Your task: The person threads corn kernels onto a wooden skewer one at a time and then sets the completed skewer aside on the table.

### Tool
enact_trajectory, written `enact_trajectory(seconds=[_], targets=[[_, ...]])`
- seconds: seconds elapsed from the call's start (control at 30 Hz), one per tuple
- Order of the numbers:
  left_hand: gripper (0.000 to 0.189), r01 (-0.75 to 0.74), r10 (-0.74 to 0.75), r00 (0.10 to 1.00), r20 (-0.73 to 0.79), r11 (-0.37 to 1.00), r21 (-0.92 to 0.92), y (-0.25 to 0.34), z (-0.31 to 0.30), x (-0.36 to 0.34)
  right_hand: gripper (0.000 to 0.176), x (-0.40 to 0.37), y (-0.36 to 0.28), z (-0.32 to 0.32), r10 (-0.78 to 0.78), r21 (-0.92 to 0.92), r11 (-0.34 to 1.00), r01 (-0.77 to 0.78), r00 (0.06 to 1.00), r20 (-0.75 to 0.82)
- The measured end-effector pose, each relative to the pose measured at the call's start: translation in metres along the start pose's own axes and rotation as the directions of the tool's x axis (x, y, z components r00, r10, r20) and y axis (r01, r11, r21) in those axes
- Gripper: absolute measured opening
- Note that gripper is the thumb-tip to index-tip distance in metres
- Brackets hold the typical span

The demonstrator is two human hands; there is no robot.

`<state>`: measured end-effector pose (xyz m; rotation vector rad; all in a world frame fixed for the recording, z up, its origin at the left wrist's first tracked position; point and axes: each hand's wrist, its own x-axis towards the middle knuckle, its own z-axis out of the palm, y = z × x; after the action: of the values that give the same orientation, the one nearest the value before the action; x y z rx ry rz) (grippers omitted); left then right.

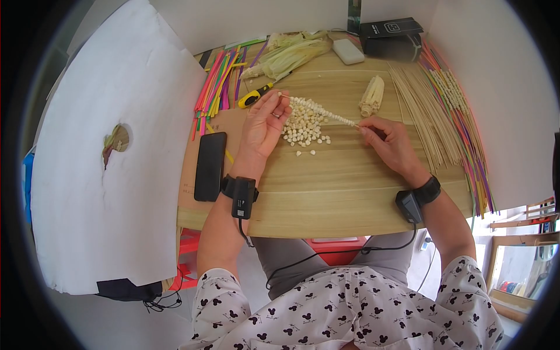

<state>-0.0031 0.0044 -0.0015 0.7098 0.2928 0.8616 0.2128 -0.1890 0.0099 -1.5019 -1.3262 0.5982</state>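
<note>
A thin skewer strung with pale corn kernels (335, 117) spans the gap between my hands. My left hand (266, 122) pinches its far left end between thumb and fingertips. At the lower right end, my right hand (388, 142) grips the skewer between thumb and index finger. Beneath the skewer lies a heap of loose corn kernels (304, 129), with a few kernels strayed toward me. A yellow and black utility knife (254, 95) rests just left of my left hand. A partly stripped corn cob (372, 95) lies beyond my right hand.
Colored strips (219, 87) and a black phone (210, 166) are at left. Corn husks (294, 53), a white case (348, 51) and a black box (391, 38) stand at the back. Bare skewers (429, 119) and kernel-strung skewers (448, 90) line the right side. White boards flank the table.
</note>
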Motion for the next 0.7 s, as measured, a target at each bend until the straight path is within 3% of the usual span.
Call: enact_trajectory(seconds=[0.7], targets=[[0.019, 0.013, -0.013, 1.000, -0.006, 0.993, 0.118, -0.0016, -0.0006, -0.0015, 0.012, 0.0002, -0.0036, -0.0037, -0.009, -0.055, 0.998, 0.009, 1.000, -0.005]])
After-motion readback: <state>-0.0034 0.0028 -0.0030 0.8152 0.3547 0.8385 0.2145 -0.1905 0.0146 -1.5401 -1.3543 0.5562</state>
